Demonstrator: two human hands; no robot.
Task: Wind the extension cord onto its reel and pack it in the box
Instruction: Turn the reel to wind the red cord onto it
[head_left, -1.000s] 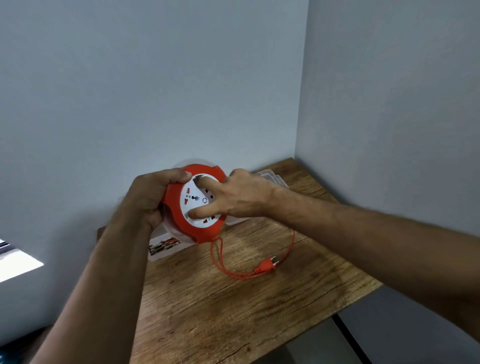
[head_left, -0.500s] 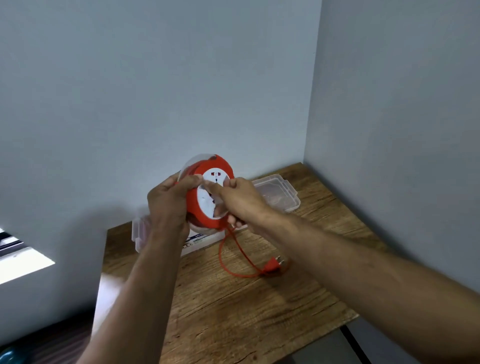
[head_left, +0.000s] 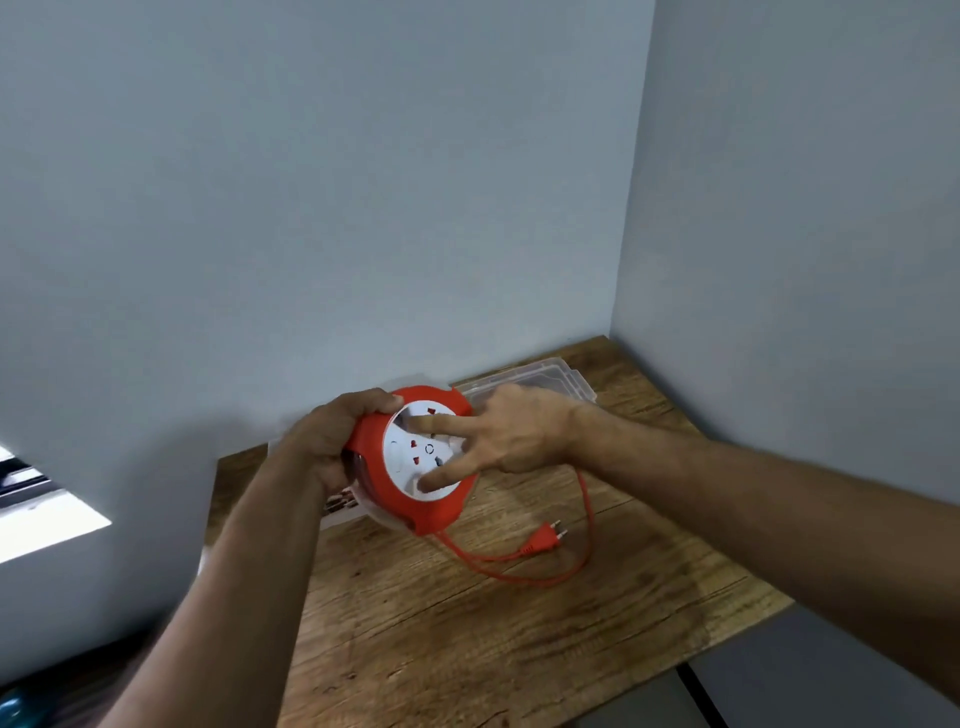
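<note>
Winding in progress. I held the reel (head_left: 415, 462) above the counter (head_left: 467, 639), left hand (head_left: 332, 441) in a closed grip on its rim, right hand (head_left: 498, 436) fingers spread on the white face. Cord (head_left: 524, 569) and plug (head_left: 545, 538) lay loose; box (head_left: 540, 384) unpacked behind.

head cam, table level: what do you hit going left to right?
Left hand gripping the rim → round orange cord reel with white socket face → right hand, fingers on the face → orange two-pin plug on the wooden table.
</note>
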